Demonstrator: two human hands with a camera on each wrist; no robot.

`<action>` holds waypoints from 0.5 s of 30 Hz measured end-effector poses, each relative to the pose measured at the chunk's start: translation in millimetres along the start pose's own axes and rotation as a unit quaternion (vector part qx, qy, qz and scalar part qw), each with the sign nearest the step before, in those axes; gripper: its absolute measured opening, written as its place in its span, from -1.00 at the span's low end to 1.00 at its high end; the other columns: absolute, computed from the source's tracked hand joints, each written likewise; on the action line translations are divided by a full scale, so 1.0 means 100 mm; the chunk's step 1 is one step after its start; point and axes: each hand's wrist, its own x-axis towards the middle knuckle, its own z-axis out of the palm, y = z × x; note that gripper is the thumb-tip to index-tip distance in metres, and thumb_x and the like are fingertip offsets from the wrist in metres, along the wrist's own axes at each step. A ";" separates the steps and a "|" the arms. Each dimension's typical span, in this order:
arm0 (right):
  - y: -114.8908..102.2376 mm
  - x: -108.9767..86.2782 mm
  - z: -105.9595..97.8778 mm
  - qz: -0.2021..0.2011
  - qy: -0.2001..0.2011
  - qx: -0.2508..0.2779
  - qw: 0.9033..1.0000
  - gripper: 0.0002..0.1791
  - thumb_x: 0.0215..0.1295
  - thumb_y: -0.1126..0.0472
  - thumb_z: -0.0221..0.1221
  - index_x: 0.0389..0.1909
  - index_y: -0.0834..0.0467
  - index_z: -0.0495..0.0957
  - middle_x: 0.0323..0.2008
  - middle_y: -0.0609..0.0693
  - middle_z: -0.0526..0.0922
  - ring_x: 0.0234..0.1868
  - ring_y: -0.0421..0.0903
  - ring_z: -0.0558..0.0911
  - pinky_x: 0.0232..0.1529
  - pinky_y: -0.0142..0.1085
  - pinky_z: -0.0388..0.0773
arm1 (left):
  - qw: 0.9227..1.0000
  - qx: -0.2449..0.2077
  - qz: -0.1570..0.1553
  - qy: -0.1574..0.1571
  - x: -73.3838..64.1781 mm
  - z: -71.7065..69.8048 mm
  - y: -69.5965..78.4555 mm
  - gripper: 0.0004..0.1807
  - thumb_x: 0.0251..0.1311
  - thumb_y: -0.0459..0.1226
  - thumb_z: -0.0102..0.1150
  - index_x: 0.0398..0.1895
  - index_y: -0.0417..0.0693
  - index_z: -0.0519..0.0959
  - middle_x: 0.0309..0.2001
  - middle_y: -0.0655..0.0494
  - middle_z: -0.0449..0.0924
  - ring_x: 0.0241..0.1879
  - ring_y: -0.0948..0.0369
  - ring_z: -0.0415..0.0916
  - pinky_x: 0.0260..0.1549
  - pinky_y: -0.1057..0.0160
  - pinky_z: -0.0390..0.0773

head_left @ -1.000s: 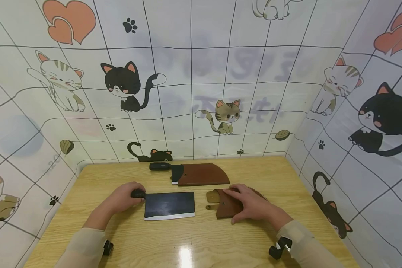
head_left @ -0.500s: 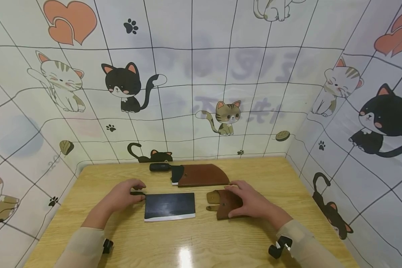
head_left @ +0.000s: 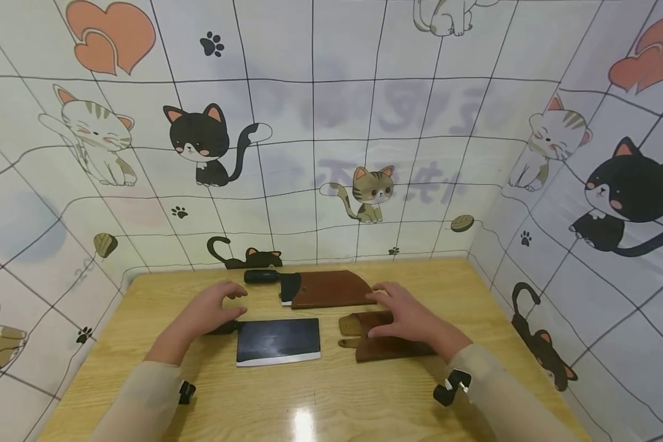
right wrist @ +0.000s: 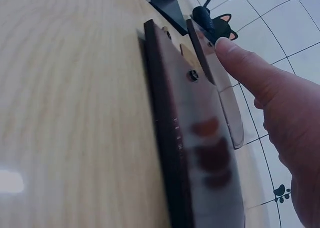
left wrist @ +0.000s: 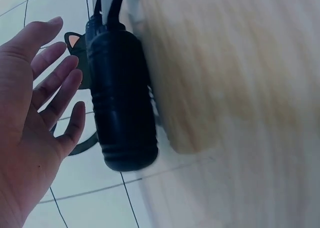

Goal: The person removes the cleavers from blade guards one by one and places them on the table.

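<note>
A cleaver (head_left: 279, 341) with a dark blade and black handle lies flat on the table. My left hand (head_left: 209, 312) hovers over its handle, fingers spread and holding nothing. In the left wrist view a black ribbed handle (left wrist: 125, 102) is close to that hand (left wrist: 35, 102), apart from its fingers. To the right lies a brown leather knife sheath (head_left: 372, 347) with its strap undone. My right hand (head_left: 411, 313) is above the sheath and partly hides it. The right wrist view shows the hand (right wrist: 295, 112) lifted off the sheath (right wrist: 210, 163), its thumb extended.
Behind the cleaver lies a second knife in a brown sheath (head_left: 331, 288), its black handle (head_left: 261, 277) pointing left. The wooden table (head_left: 243, 405) meets cat-printed sheeting (head_left: 287, 202) at the back and sides.
My left fingers have let go of the cleaver's handle and spread, and the hand has risen. My right hand has lifted and moved slightly away from me, leaving the sheath.
</note>
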 end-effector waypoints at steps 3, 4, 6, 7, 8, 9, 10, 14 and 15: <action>0.01 0.12 -0.04 -0.008 -0.001 -0.008 1.000 -0.01 0.26 -0.39 0.52 0.54 0.12 0.53 0.53 0.26 0.40 0.50 0.26 0.40 0.42 0.31 0.42 | 1.000 0.003 0.000 0.000 0.09 -0.01 0.02 -0.58 0.46 -0.15 0.49 0.26 -0.12 0.70 0.20 -0.07 0.72 0.18 -0.12 0.64 0.15 -0.26 0.62; 0.01 0.15 -0.04 -0.010 -0.001 -0.007 1.000 -0.01 0.27 -0.38 0.52 0.54 0.13 0.53 0.52 0.26 0.41 0.50 0.26 0.41 0.41 0.30 0.42 | 1.000 0.004 -0.002 -0.001 0.12 0.00 0.03 -0.57 0.46 -0.13 0.49 0.28 -0.11 0.69 0.21 -0.07 0.71 0.20 -0.12 0.63 0.15 -0.26 0.62; 0.01 0.22 -0.06 -0.012 0.001 -0.010 1.000 -0.03 0.28 -0.37 0.52 0.53 0.14 0.54 0.51 0.26 0.42 0.49 0.26 0.42 0.42 0.29 0.42 | 1.000 0.002 -0.005 0.001 0.18 0.01 0.04 -0.56 0.47 -0.13 0.48 0.29 -0.10 0.69 0.22 -0.08 0.71 0.22 -0.13 0.63 0.15 -0.28 0.62; 0.01 0.25 -0.06 -0.014 0.002 -0.012 1.000 -0.03 0.28 -0.36 0.52 0.52 0.15 0.54 0.50 0.26 0.43 0.48 0.26 0.42 0.42 0.28 0.42 | 1.000 0.001 -0.004 0.003 0.21 0.02 0.04 -0.57 0.47 -0.14 0.48 0.29 -0.11 0.70 0.22 -0.09 0.70 0.22 -0.14 0.63 0.16 -0.28 0.61; 0.01 0.29 -0.06 -0.014 0.001 -0.014 1.000 -0.04 0.28 -0.35 0.52 0.52 0.15 0.54 0.49 0.25 0.43 0.48 0.26 0.42 0.43 0.27 0.42 | 1.000 0.002 -0.001 0.006 0.24 0.02 0.04 -0.57 0.47 -0.14 0.49 0.28 -0.11 0.70 0.22 -0.09 0.70 0.22 -0.14 0.63 0.17 -0.28 0.61; 0.01 0.33 -0.06 -0.015 0.002 -0.016 1.000 -0.05 0.29 -0.35 0.53 0.52 0.15 0.55 0.49 0.25 0.44 0.48 0.26 0.42 0.44 0.26 0.41 | 1.000 0.001 0.003 0.010 0.27 0.03 0.04 -0.57 0.46 -0.15 0.49 0.28 -0.13 0.70 0.20 -0.09 0.70 0.22 -0.14 0.63 0.18 -0.28 0.61; 0.00 0.37 -0.06 -0.016 0.003 -0.022 1.000 -0.05 0.29 -0.35 0.52 0.51 0.15 0.56 0.48 0.25 0.45 0.48 0.25 0.43 0.44 0.25 0.42 | 1.000 0.003 0.008 0.014 0.30 0.04 0.04 -0.58 0.46 -0.16 0.50 0.26 -0.14 0.71 0.19 -0.09 0.70 0.21 -0.14 0.63 0.19 -0.27 0.60; -0.01 0.48 -0.05 -0.002 -0.005 -0.028 1.000 -0.07 0.32 -0.34 0.51 0.52 0.13 0.55 0.49 0.20 0.45 0.52 0.23 0.40 0.49 0.21 0.39 | 0.999 0.005 0.025 0.021 0.42 0.05 0.06 -0.58 0.45 -0.17 0.51 0.24 -0.19 0.72 0.17 -0.10 0.70 0.20 -0.14 0.64 0.23 -0.25 0.59; -0.01 0.51 -0.04 0.002 -0.006 -0.025 1.000 -0.08 0.32 -0.32 0.52 0.52 0.13 0.55 0.49 0.19 0.45 0.52 0.23 0.40 0.49 0.21 0.39 | 0.999 0.005 0.027 0.021 0.45 0.05 0.07 -0.59 0.44 -0.19 0.51 0.23 -0.19 0.72 0.16 -0.10 0.70 0.19 -0.14 0.64 0.22 -0.26 0.59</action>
